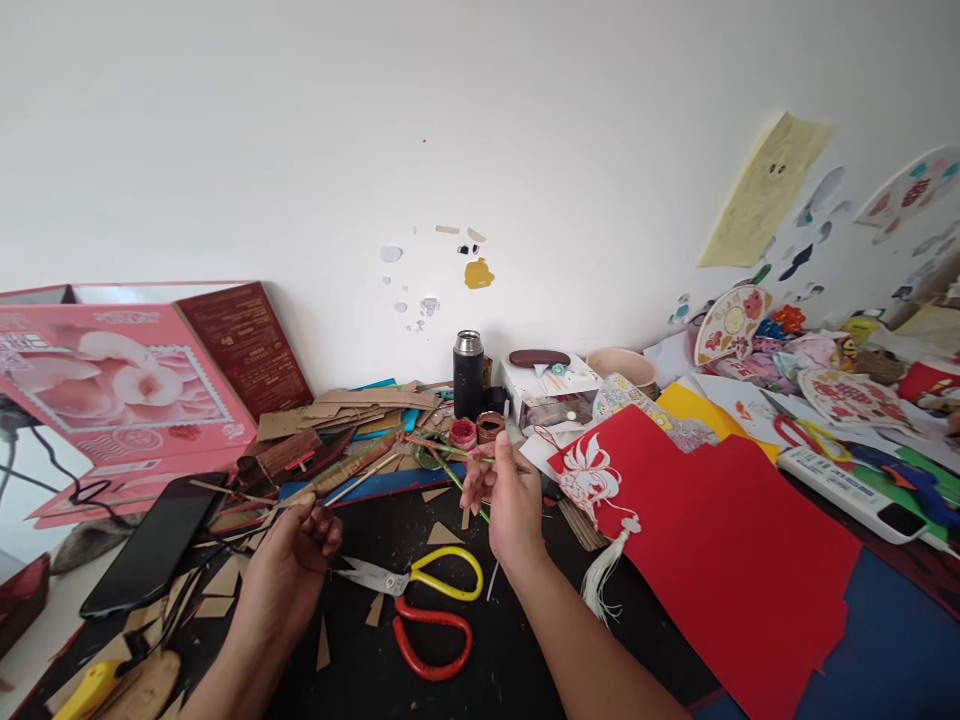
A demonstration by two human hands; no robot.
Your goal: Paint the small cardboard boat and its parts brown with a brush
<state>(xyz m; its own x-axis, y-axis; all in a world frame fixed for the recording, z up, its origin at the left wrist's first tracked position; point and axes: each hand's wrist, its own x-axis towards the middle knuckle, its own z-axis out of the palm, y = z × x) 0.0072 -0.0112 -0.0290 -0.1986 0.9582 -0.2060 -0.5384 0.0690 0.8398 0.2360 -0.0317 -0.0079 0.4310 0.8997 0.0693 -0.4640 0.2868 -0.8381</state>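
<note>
My left hand [289, 555] is closed with the fingertips pinched together over the left of the black work surface. Thin brown sticks pass close to its fingers, but whatever it grips is too small to make out. My right hand [516, 505], thumb up and fingers curled, holds a thin green twig [455, 478], which runs out to the left. Between and below both hands lie scissors [394, 582] with one yellow and one red handle, their blades parted and pointing at my left hand. Two small paint jars, one red [463, 433] and one brown [490, 427], stand behind my right hand.
A black phone [154, 545] and cardboard scraps [217, 590] lie on the left, with a yellow-handled tool [90, 690]. A black flask [469, 380] stands by the wall. Red card [720, 540] with a white tassel covers the right; a power strip [851, 492] lies beyond.
</note>
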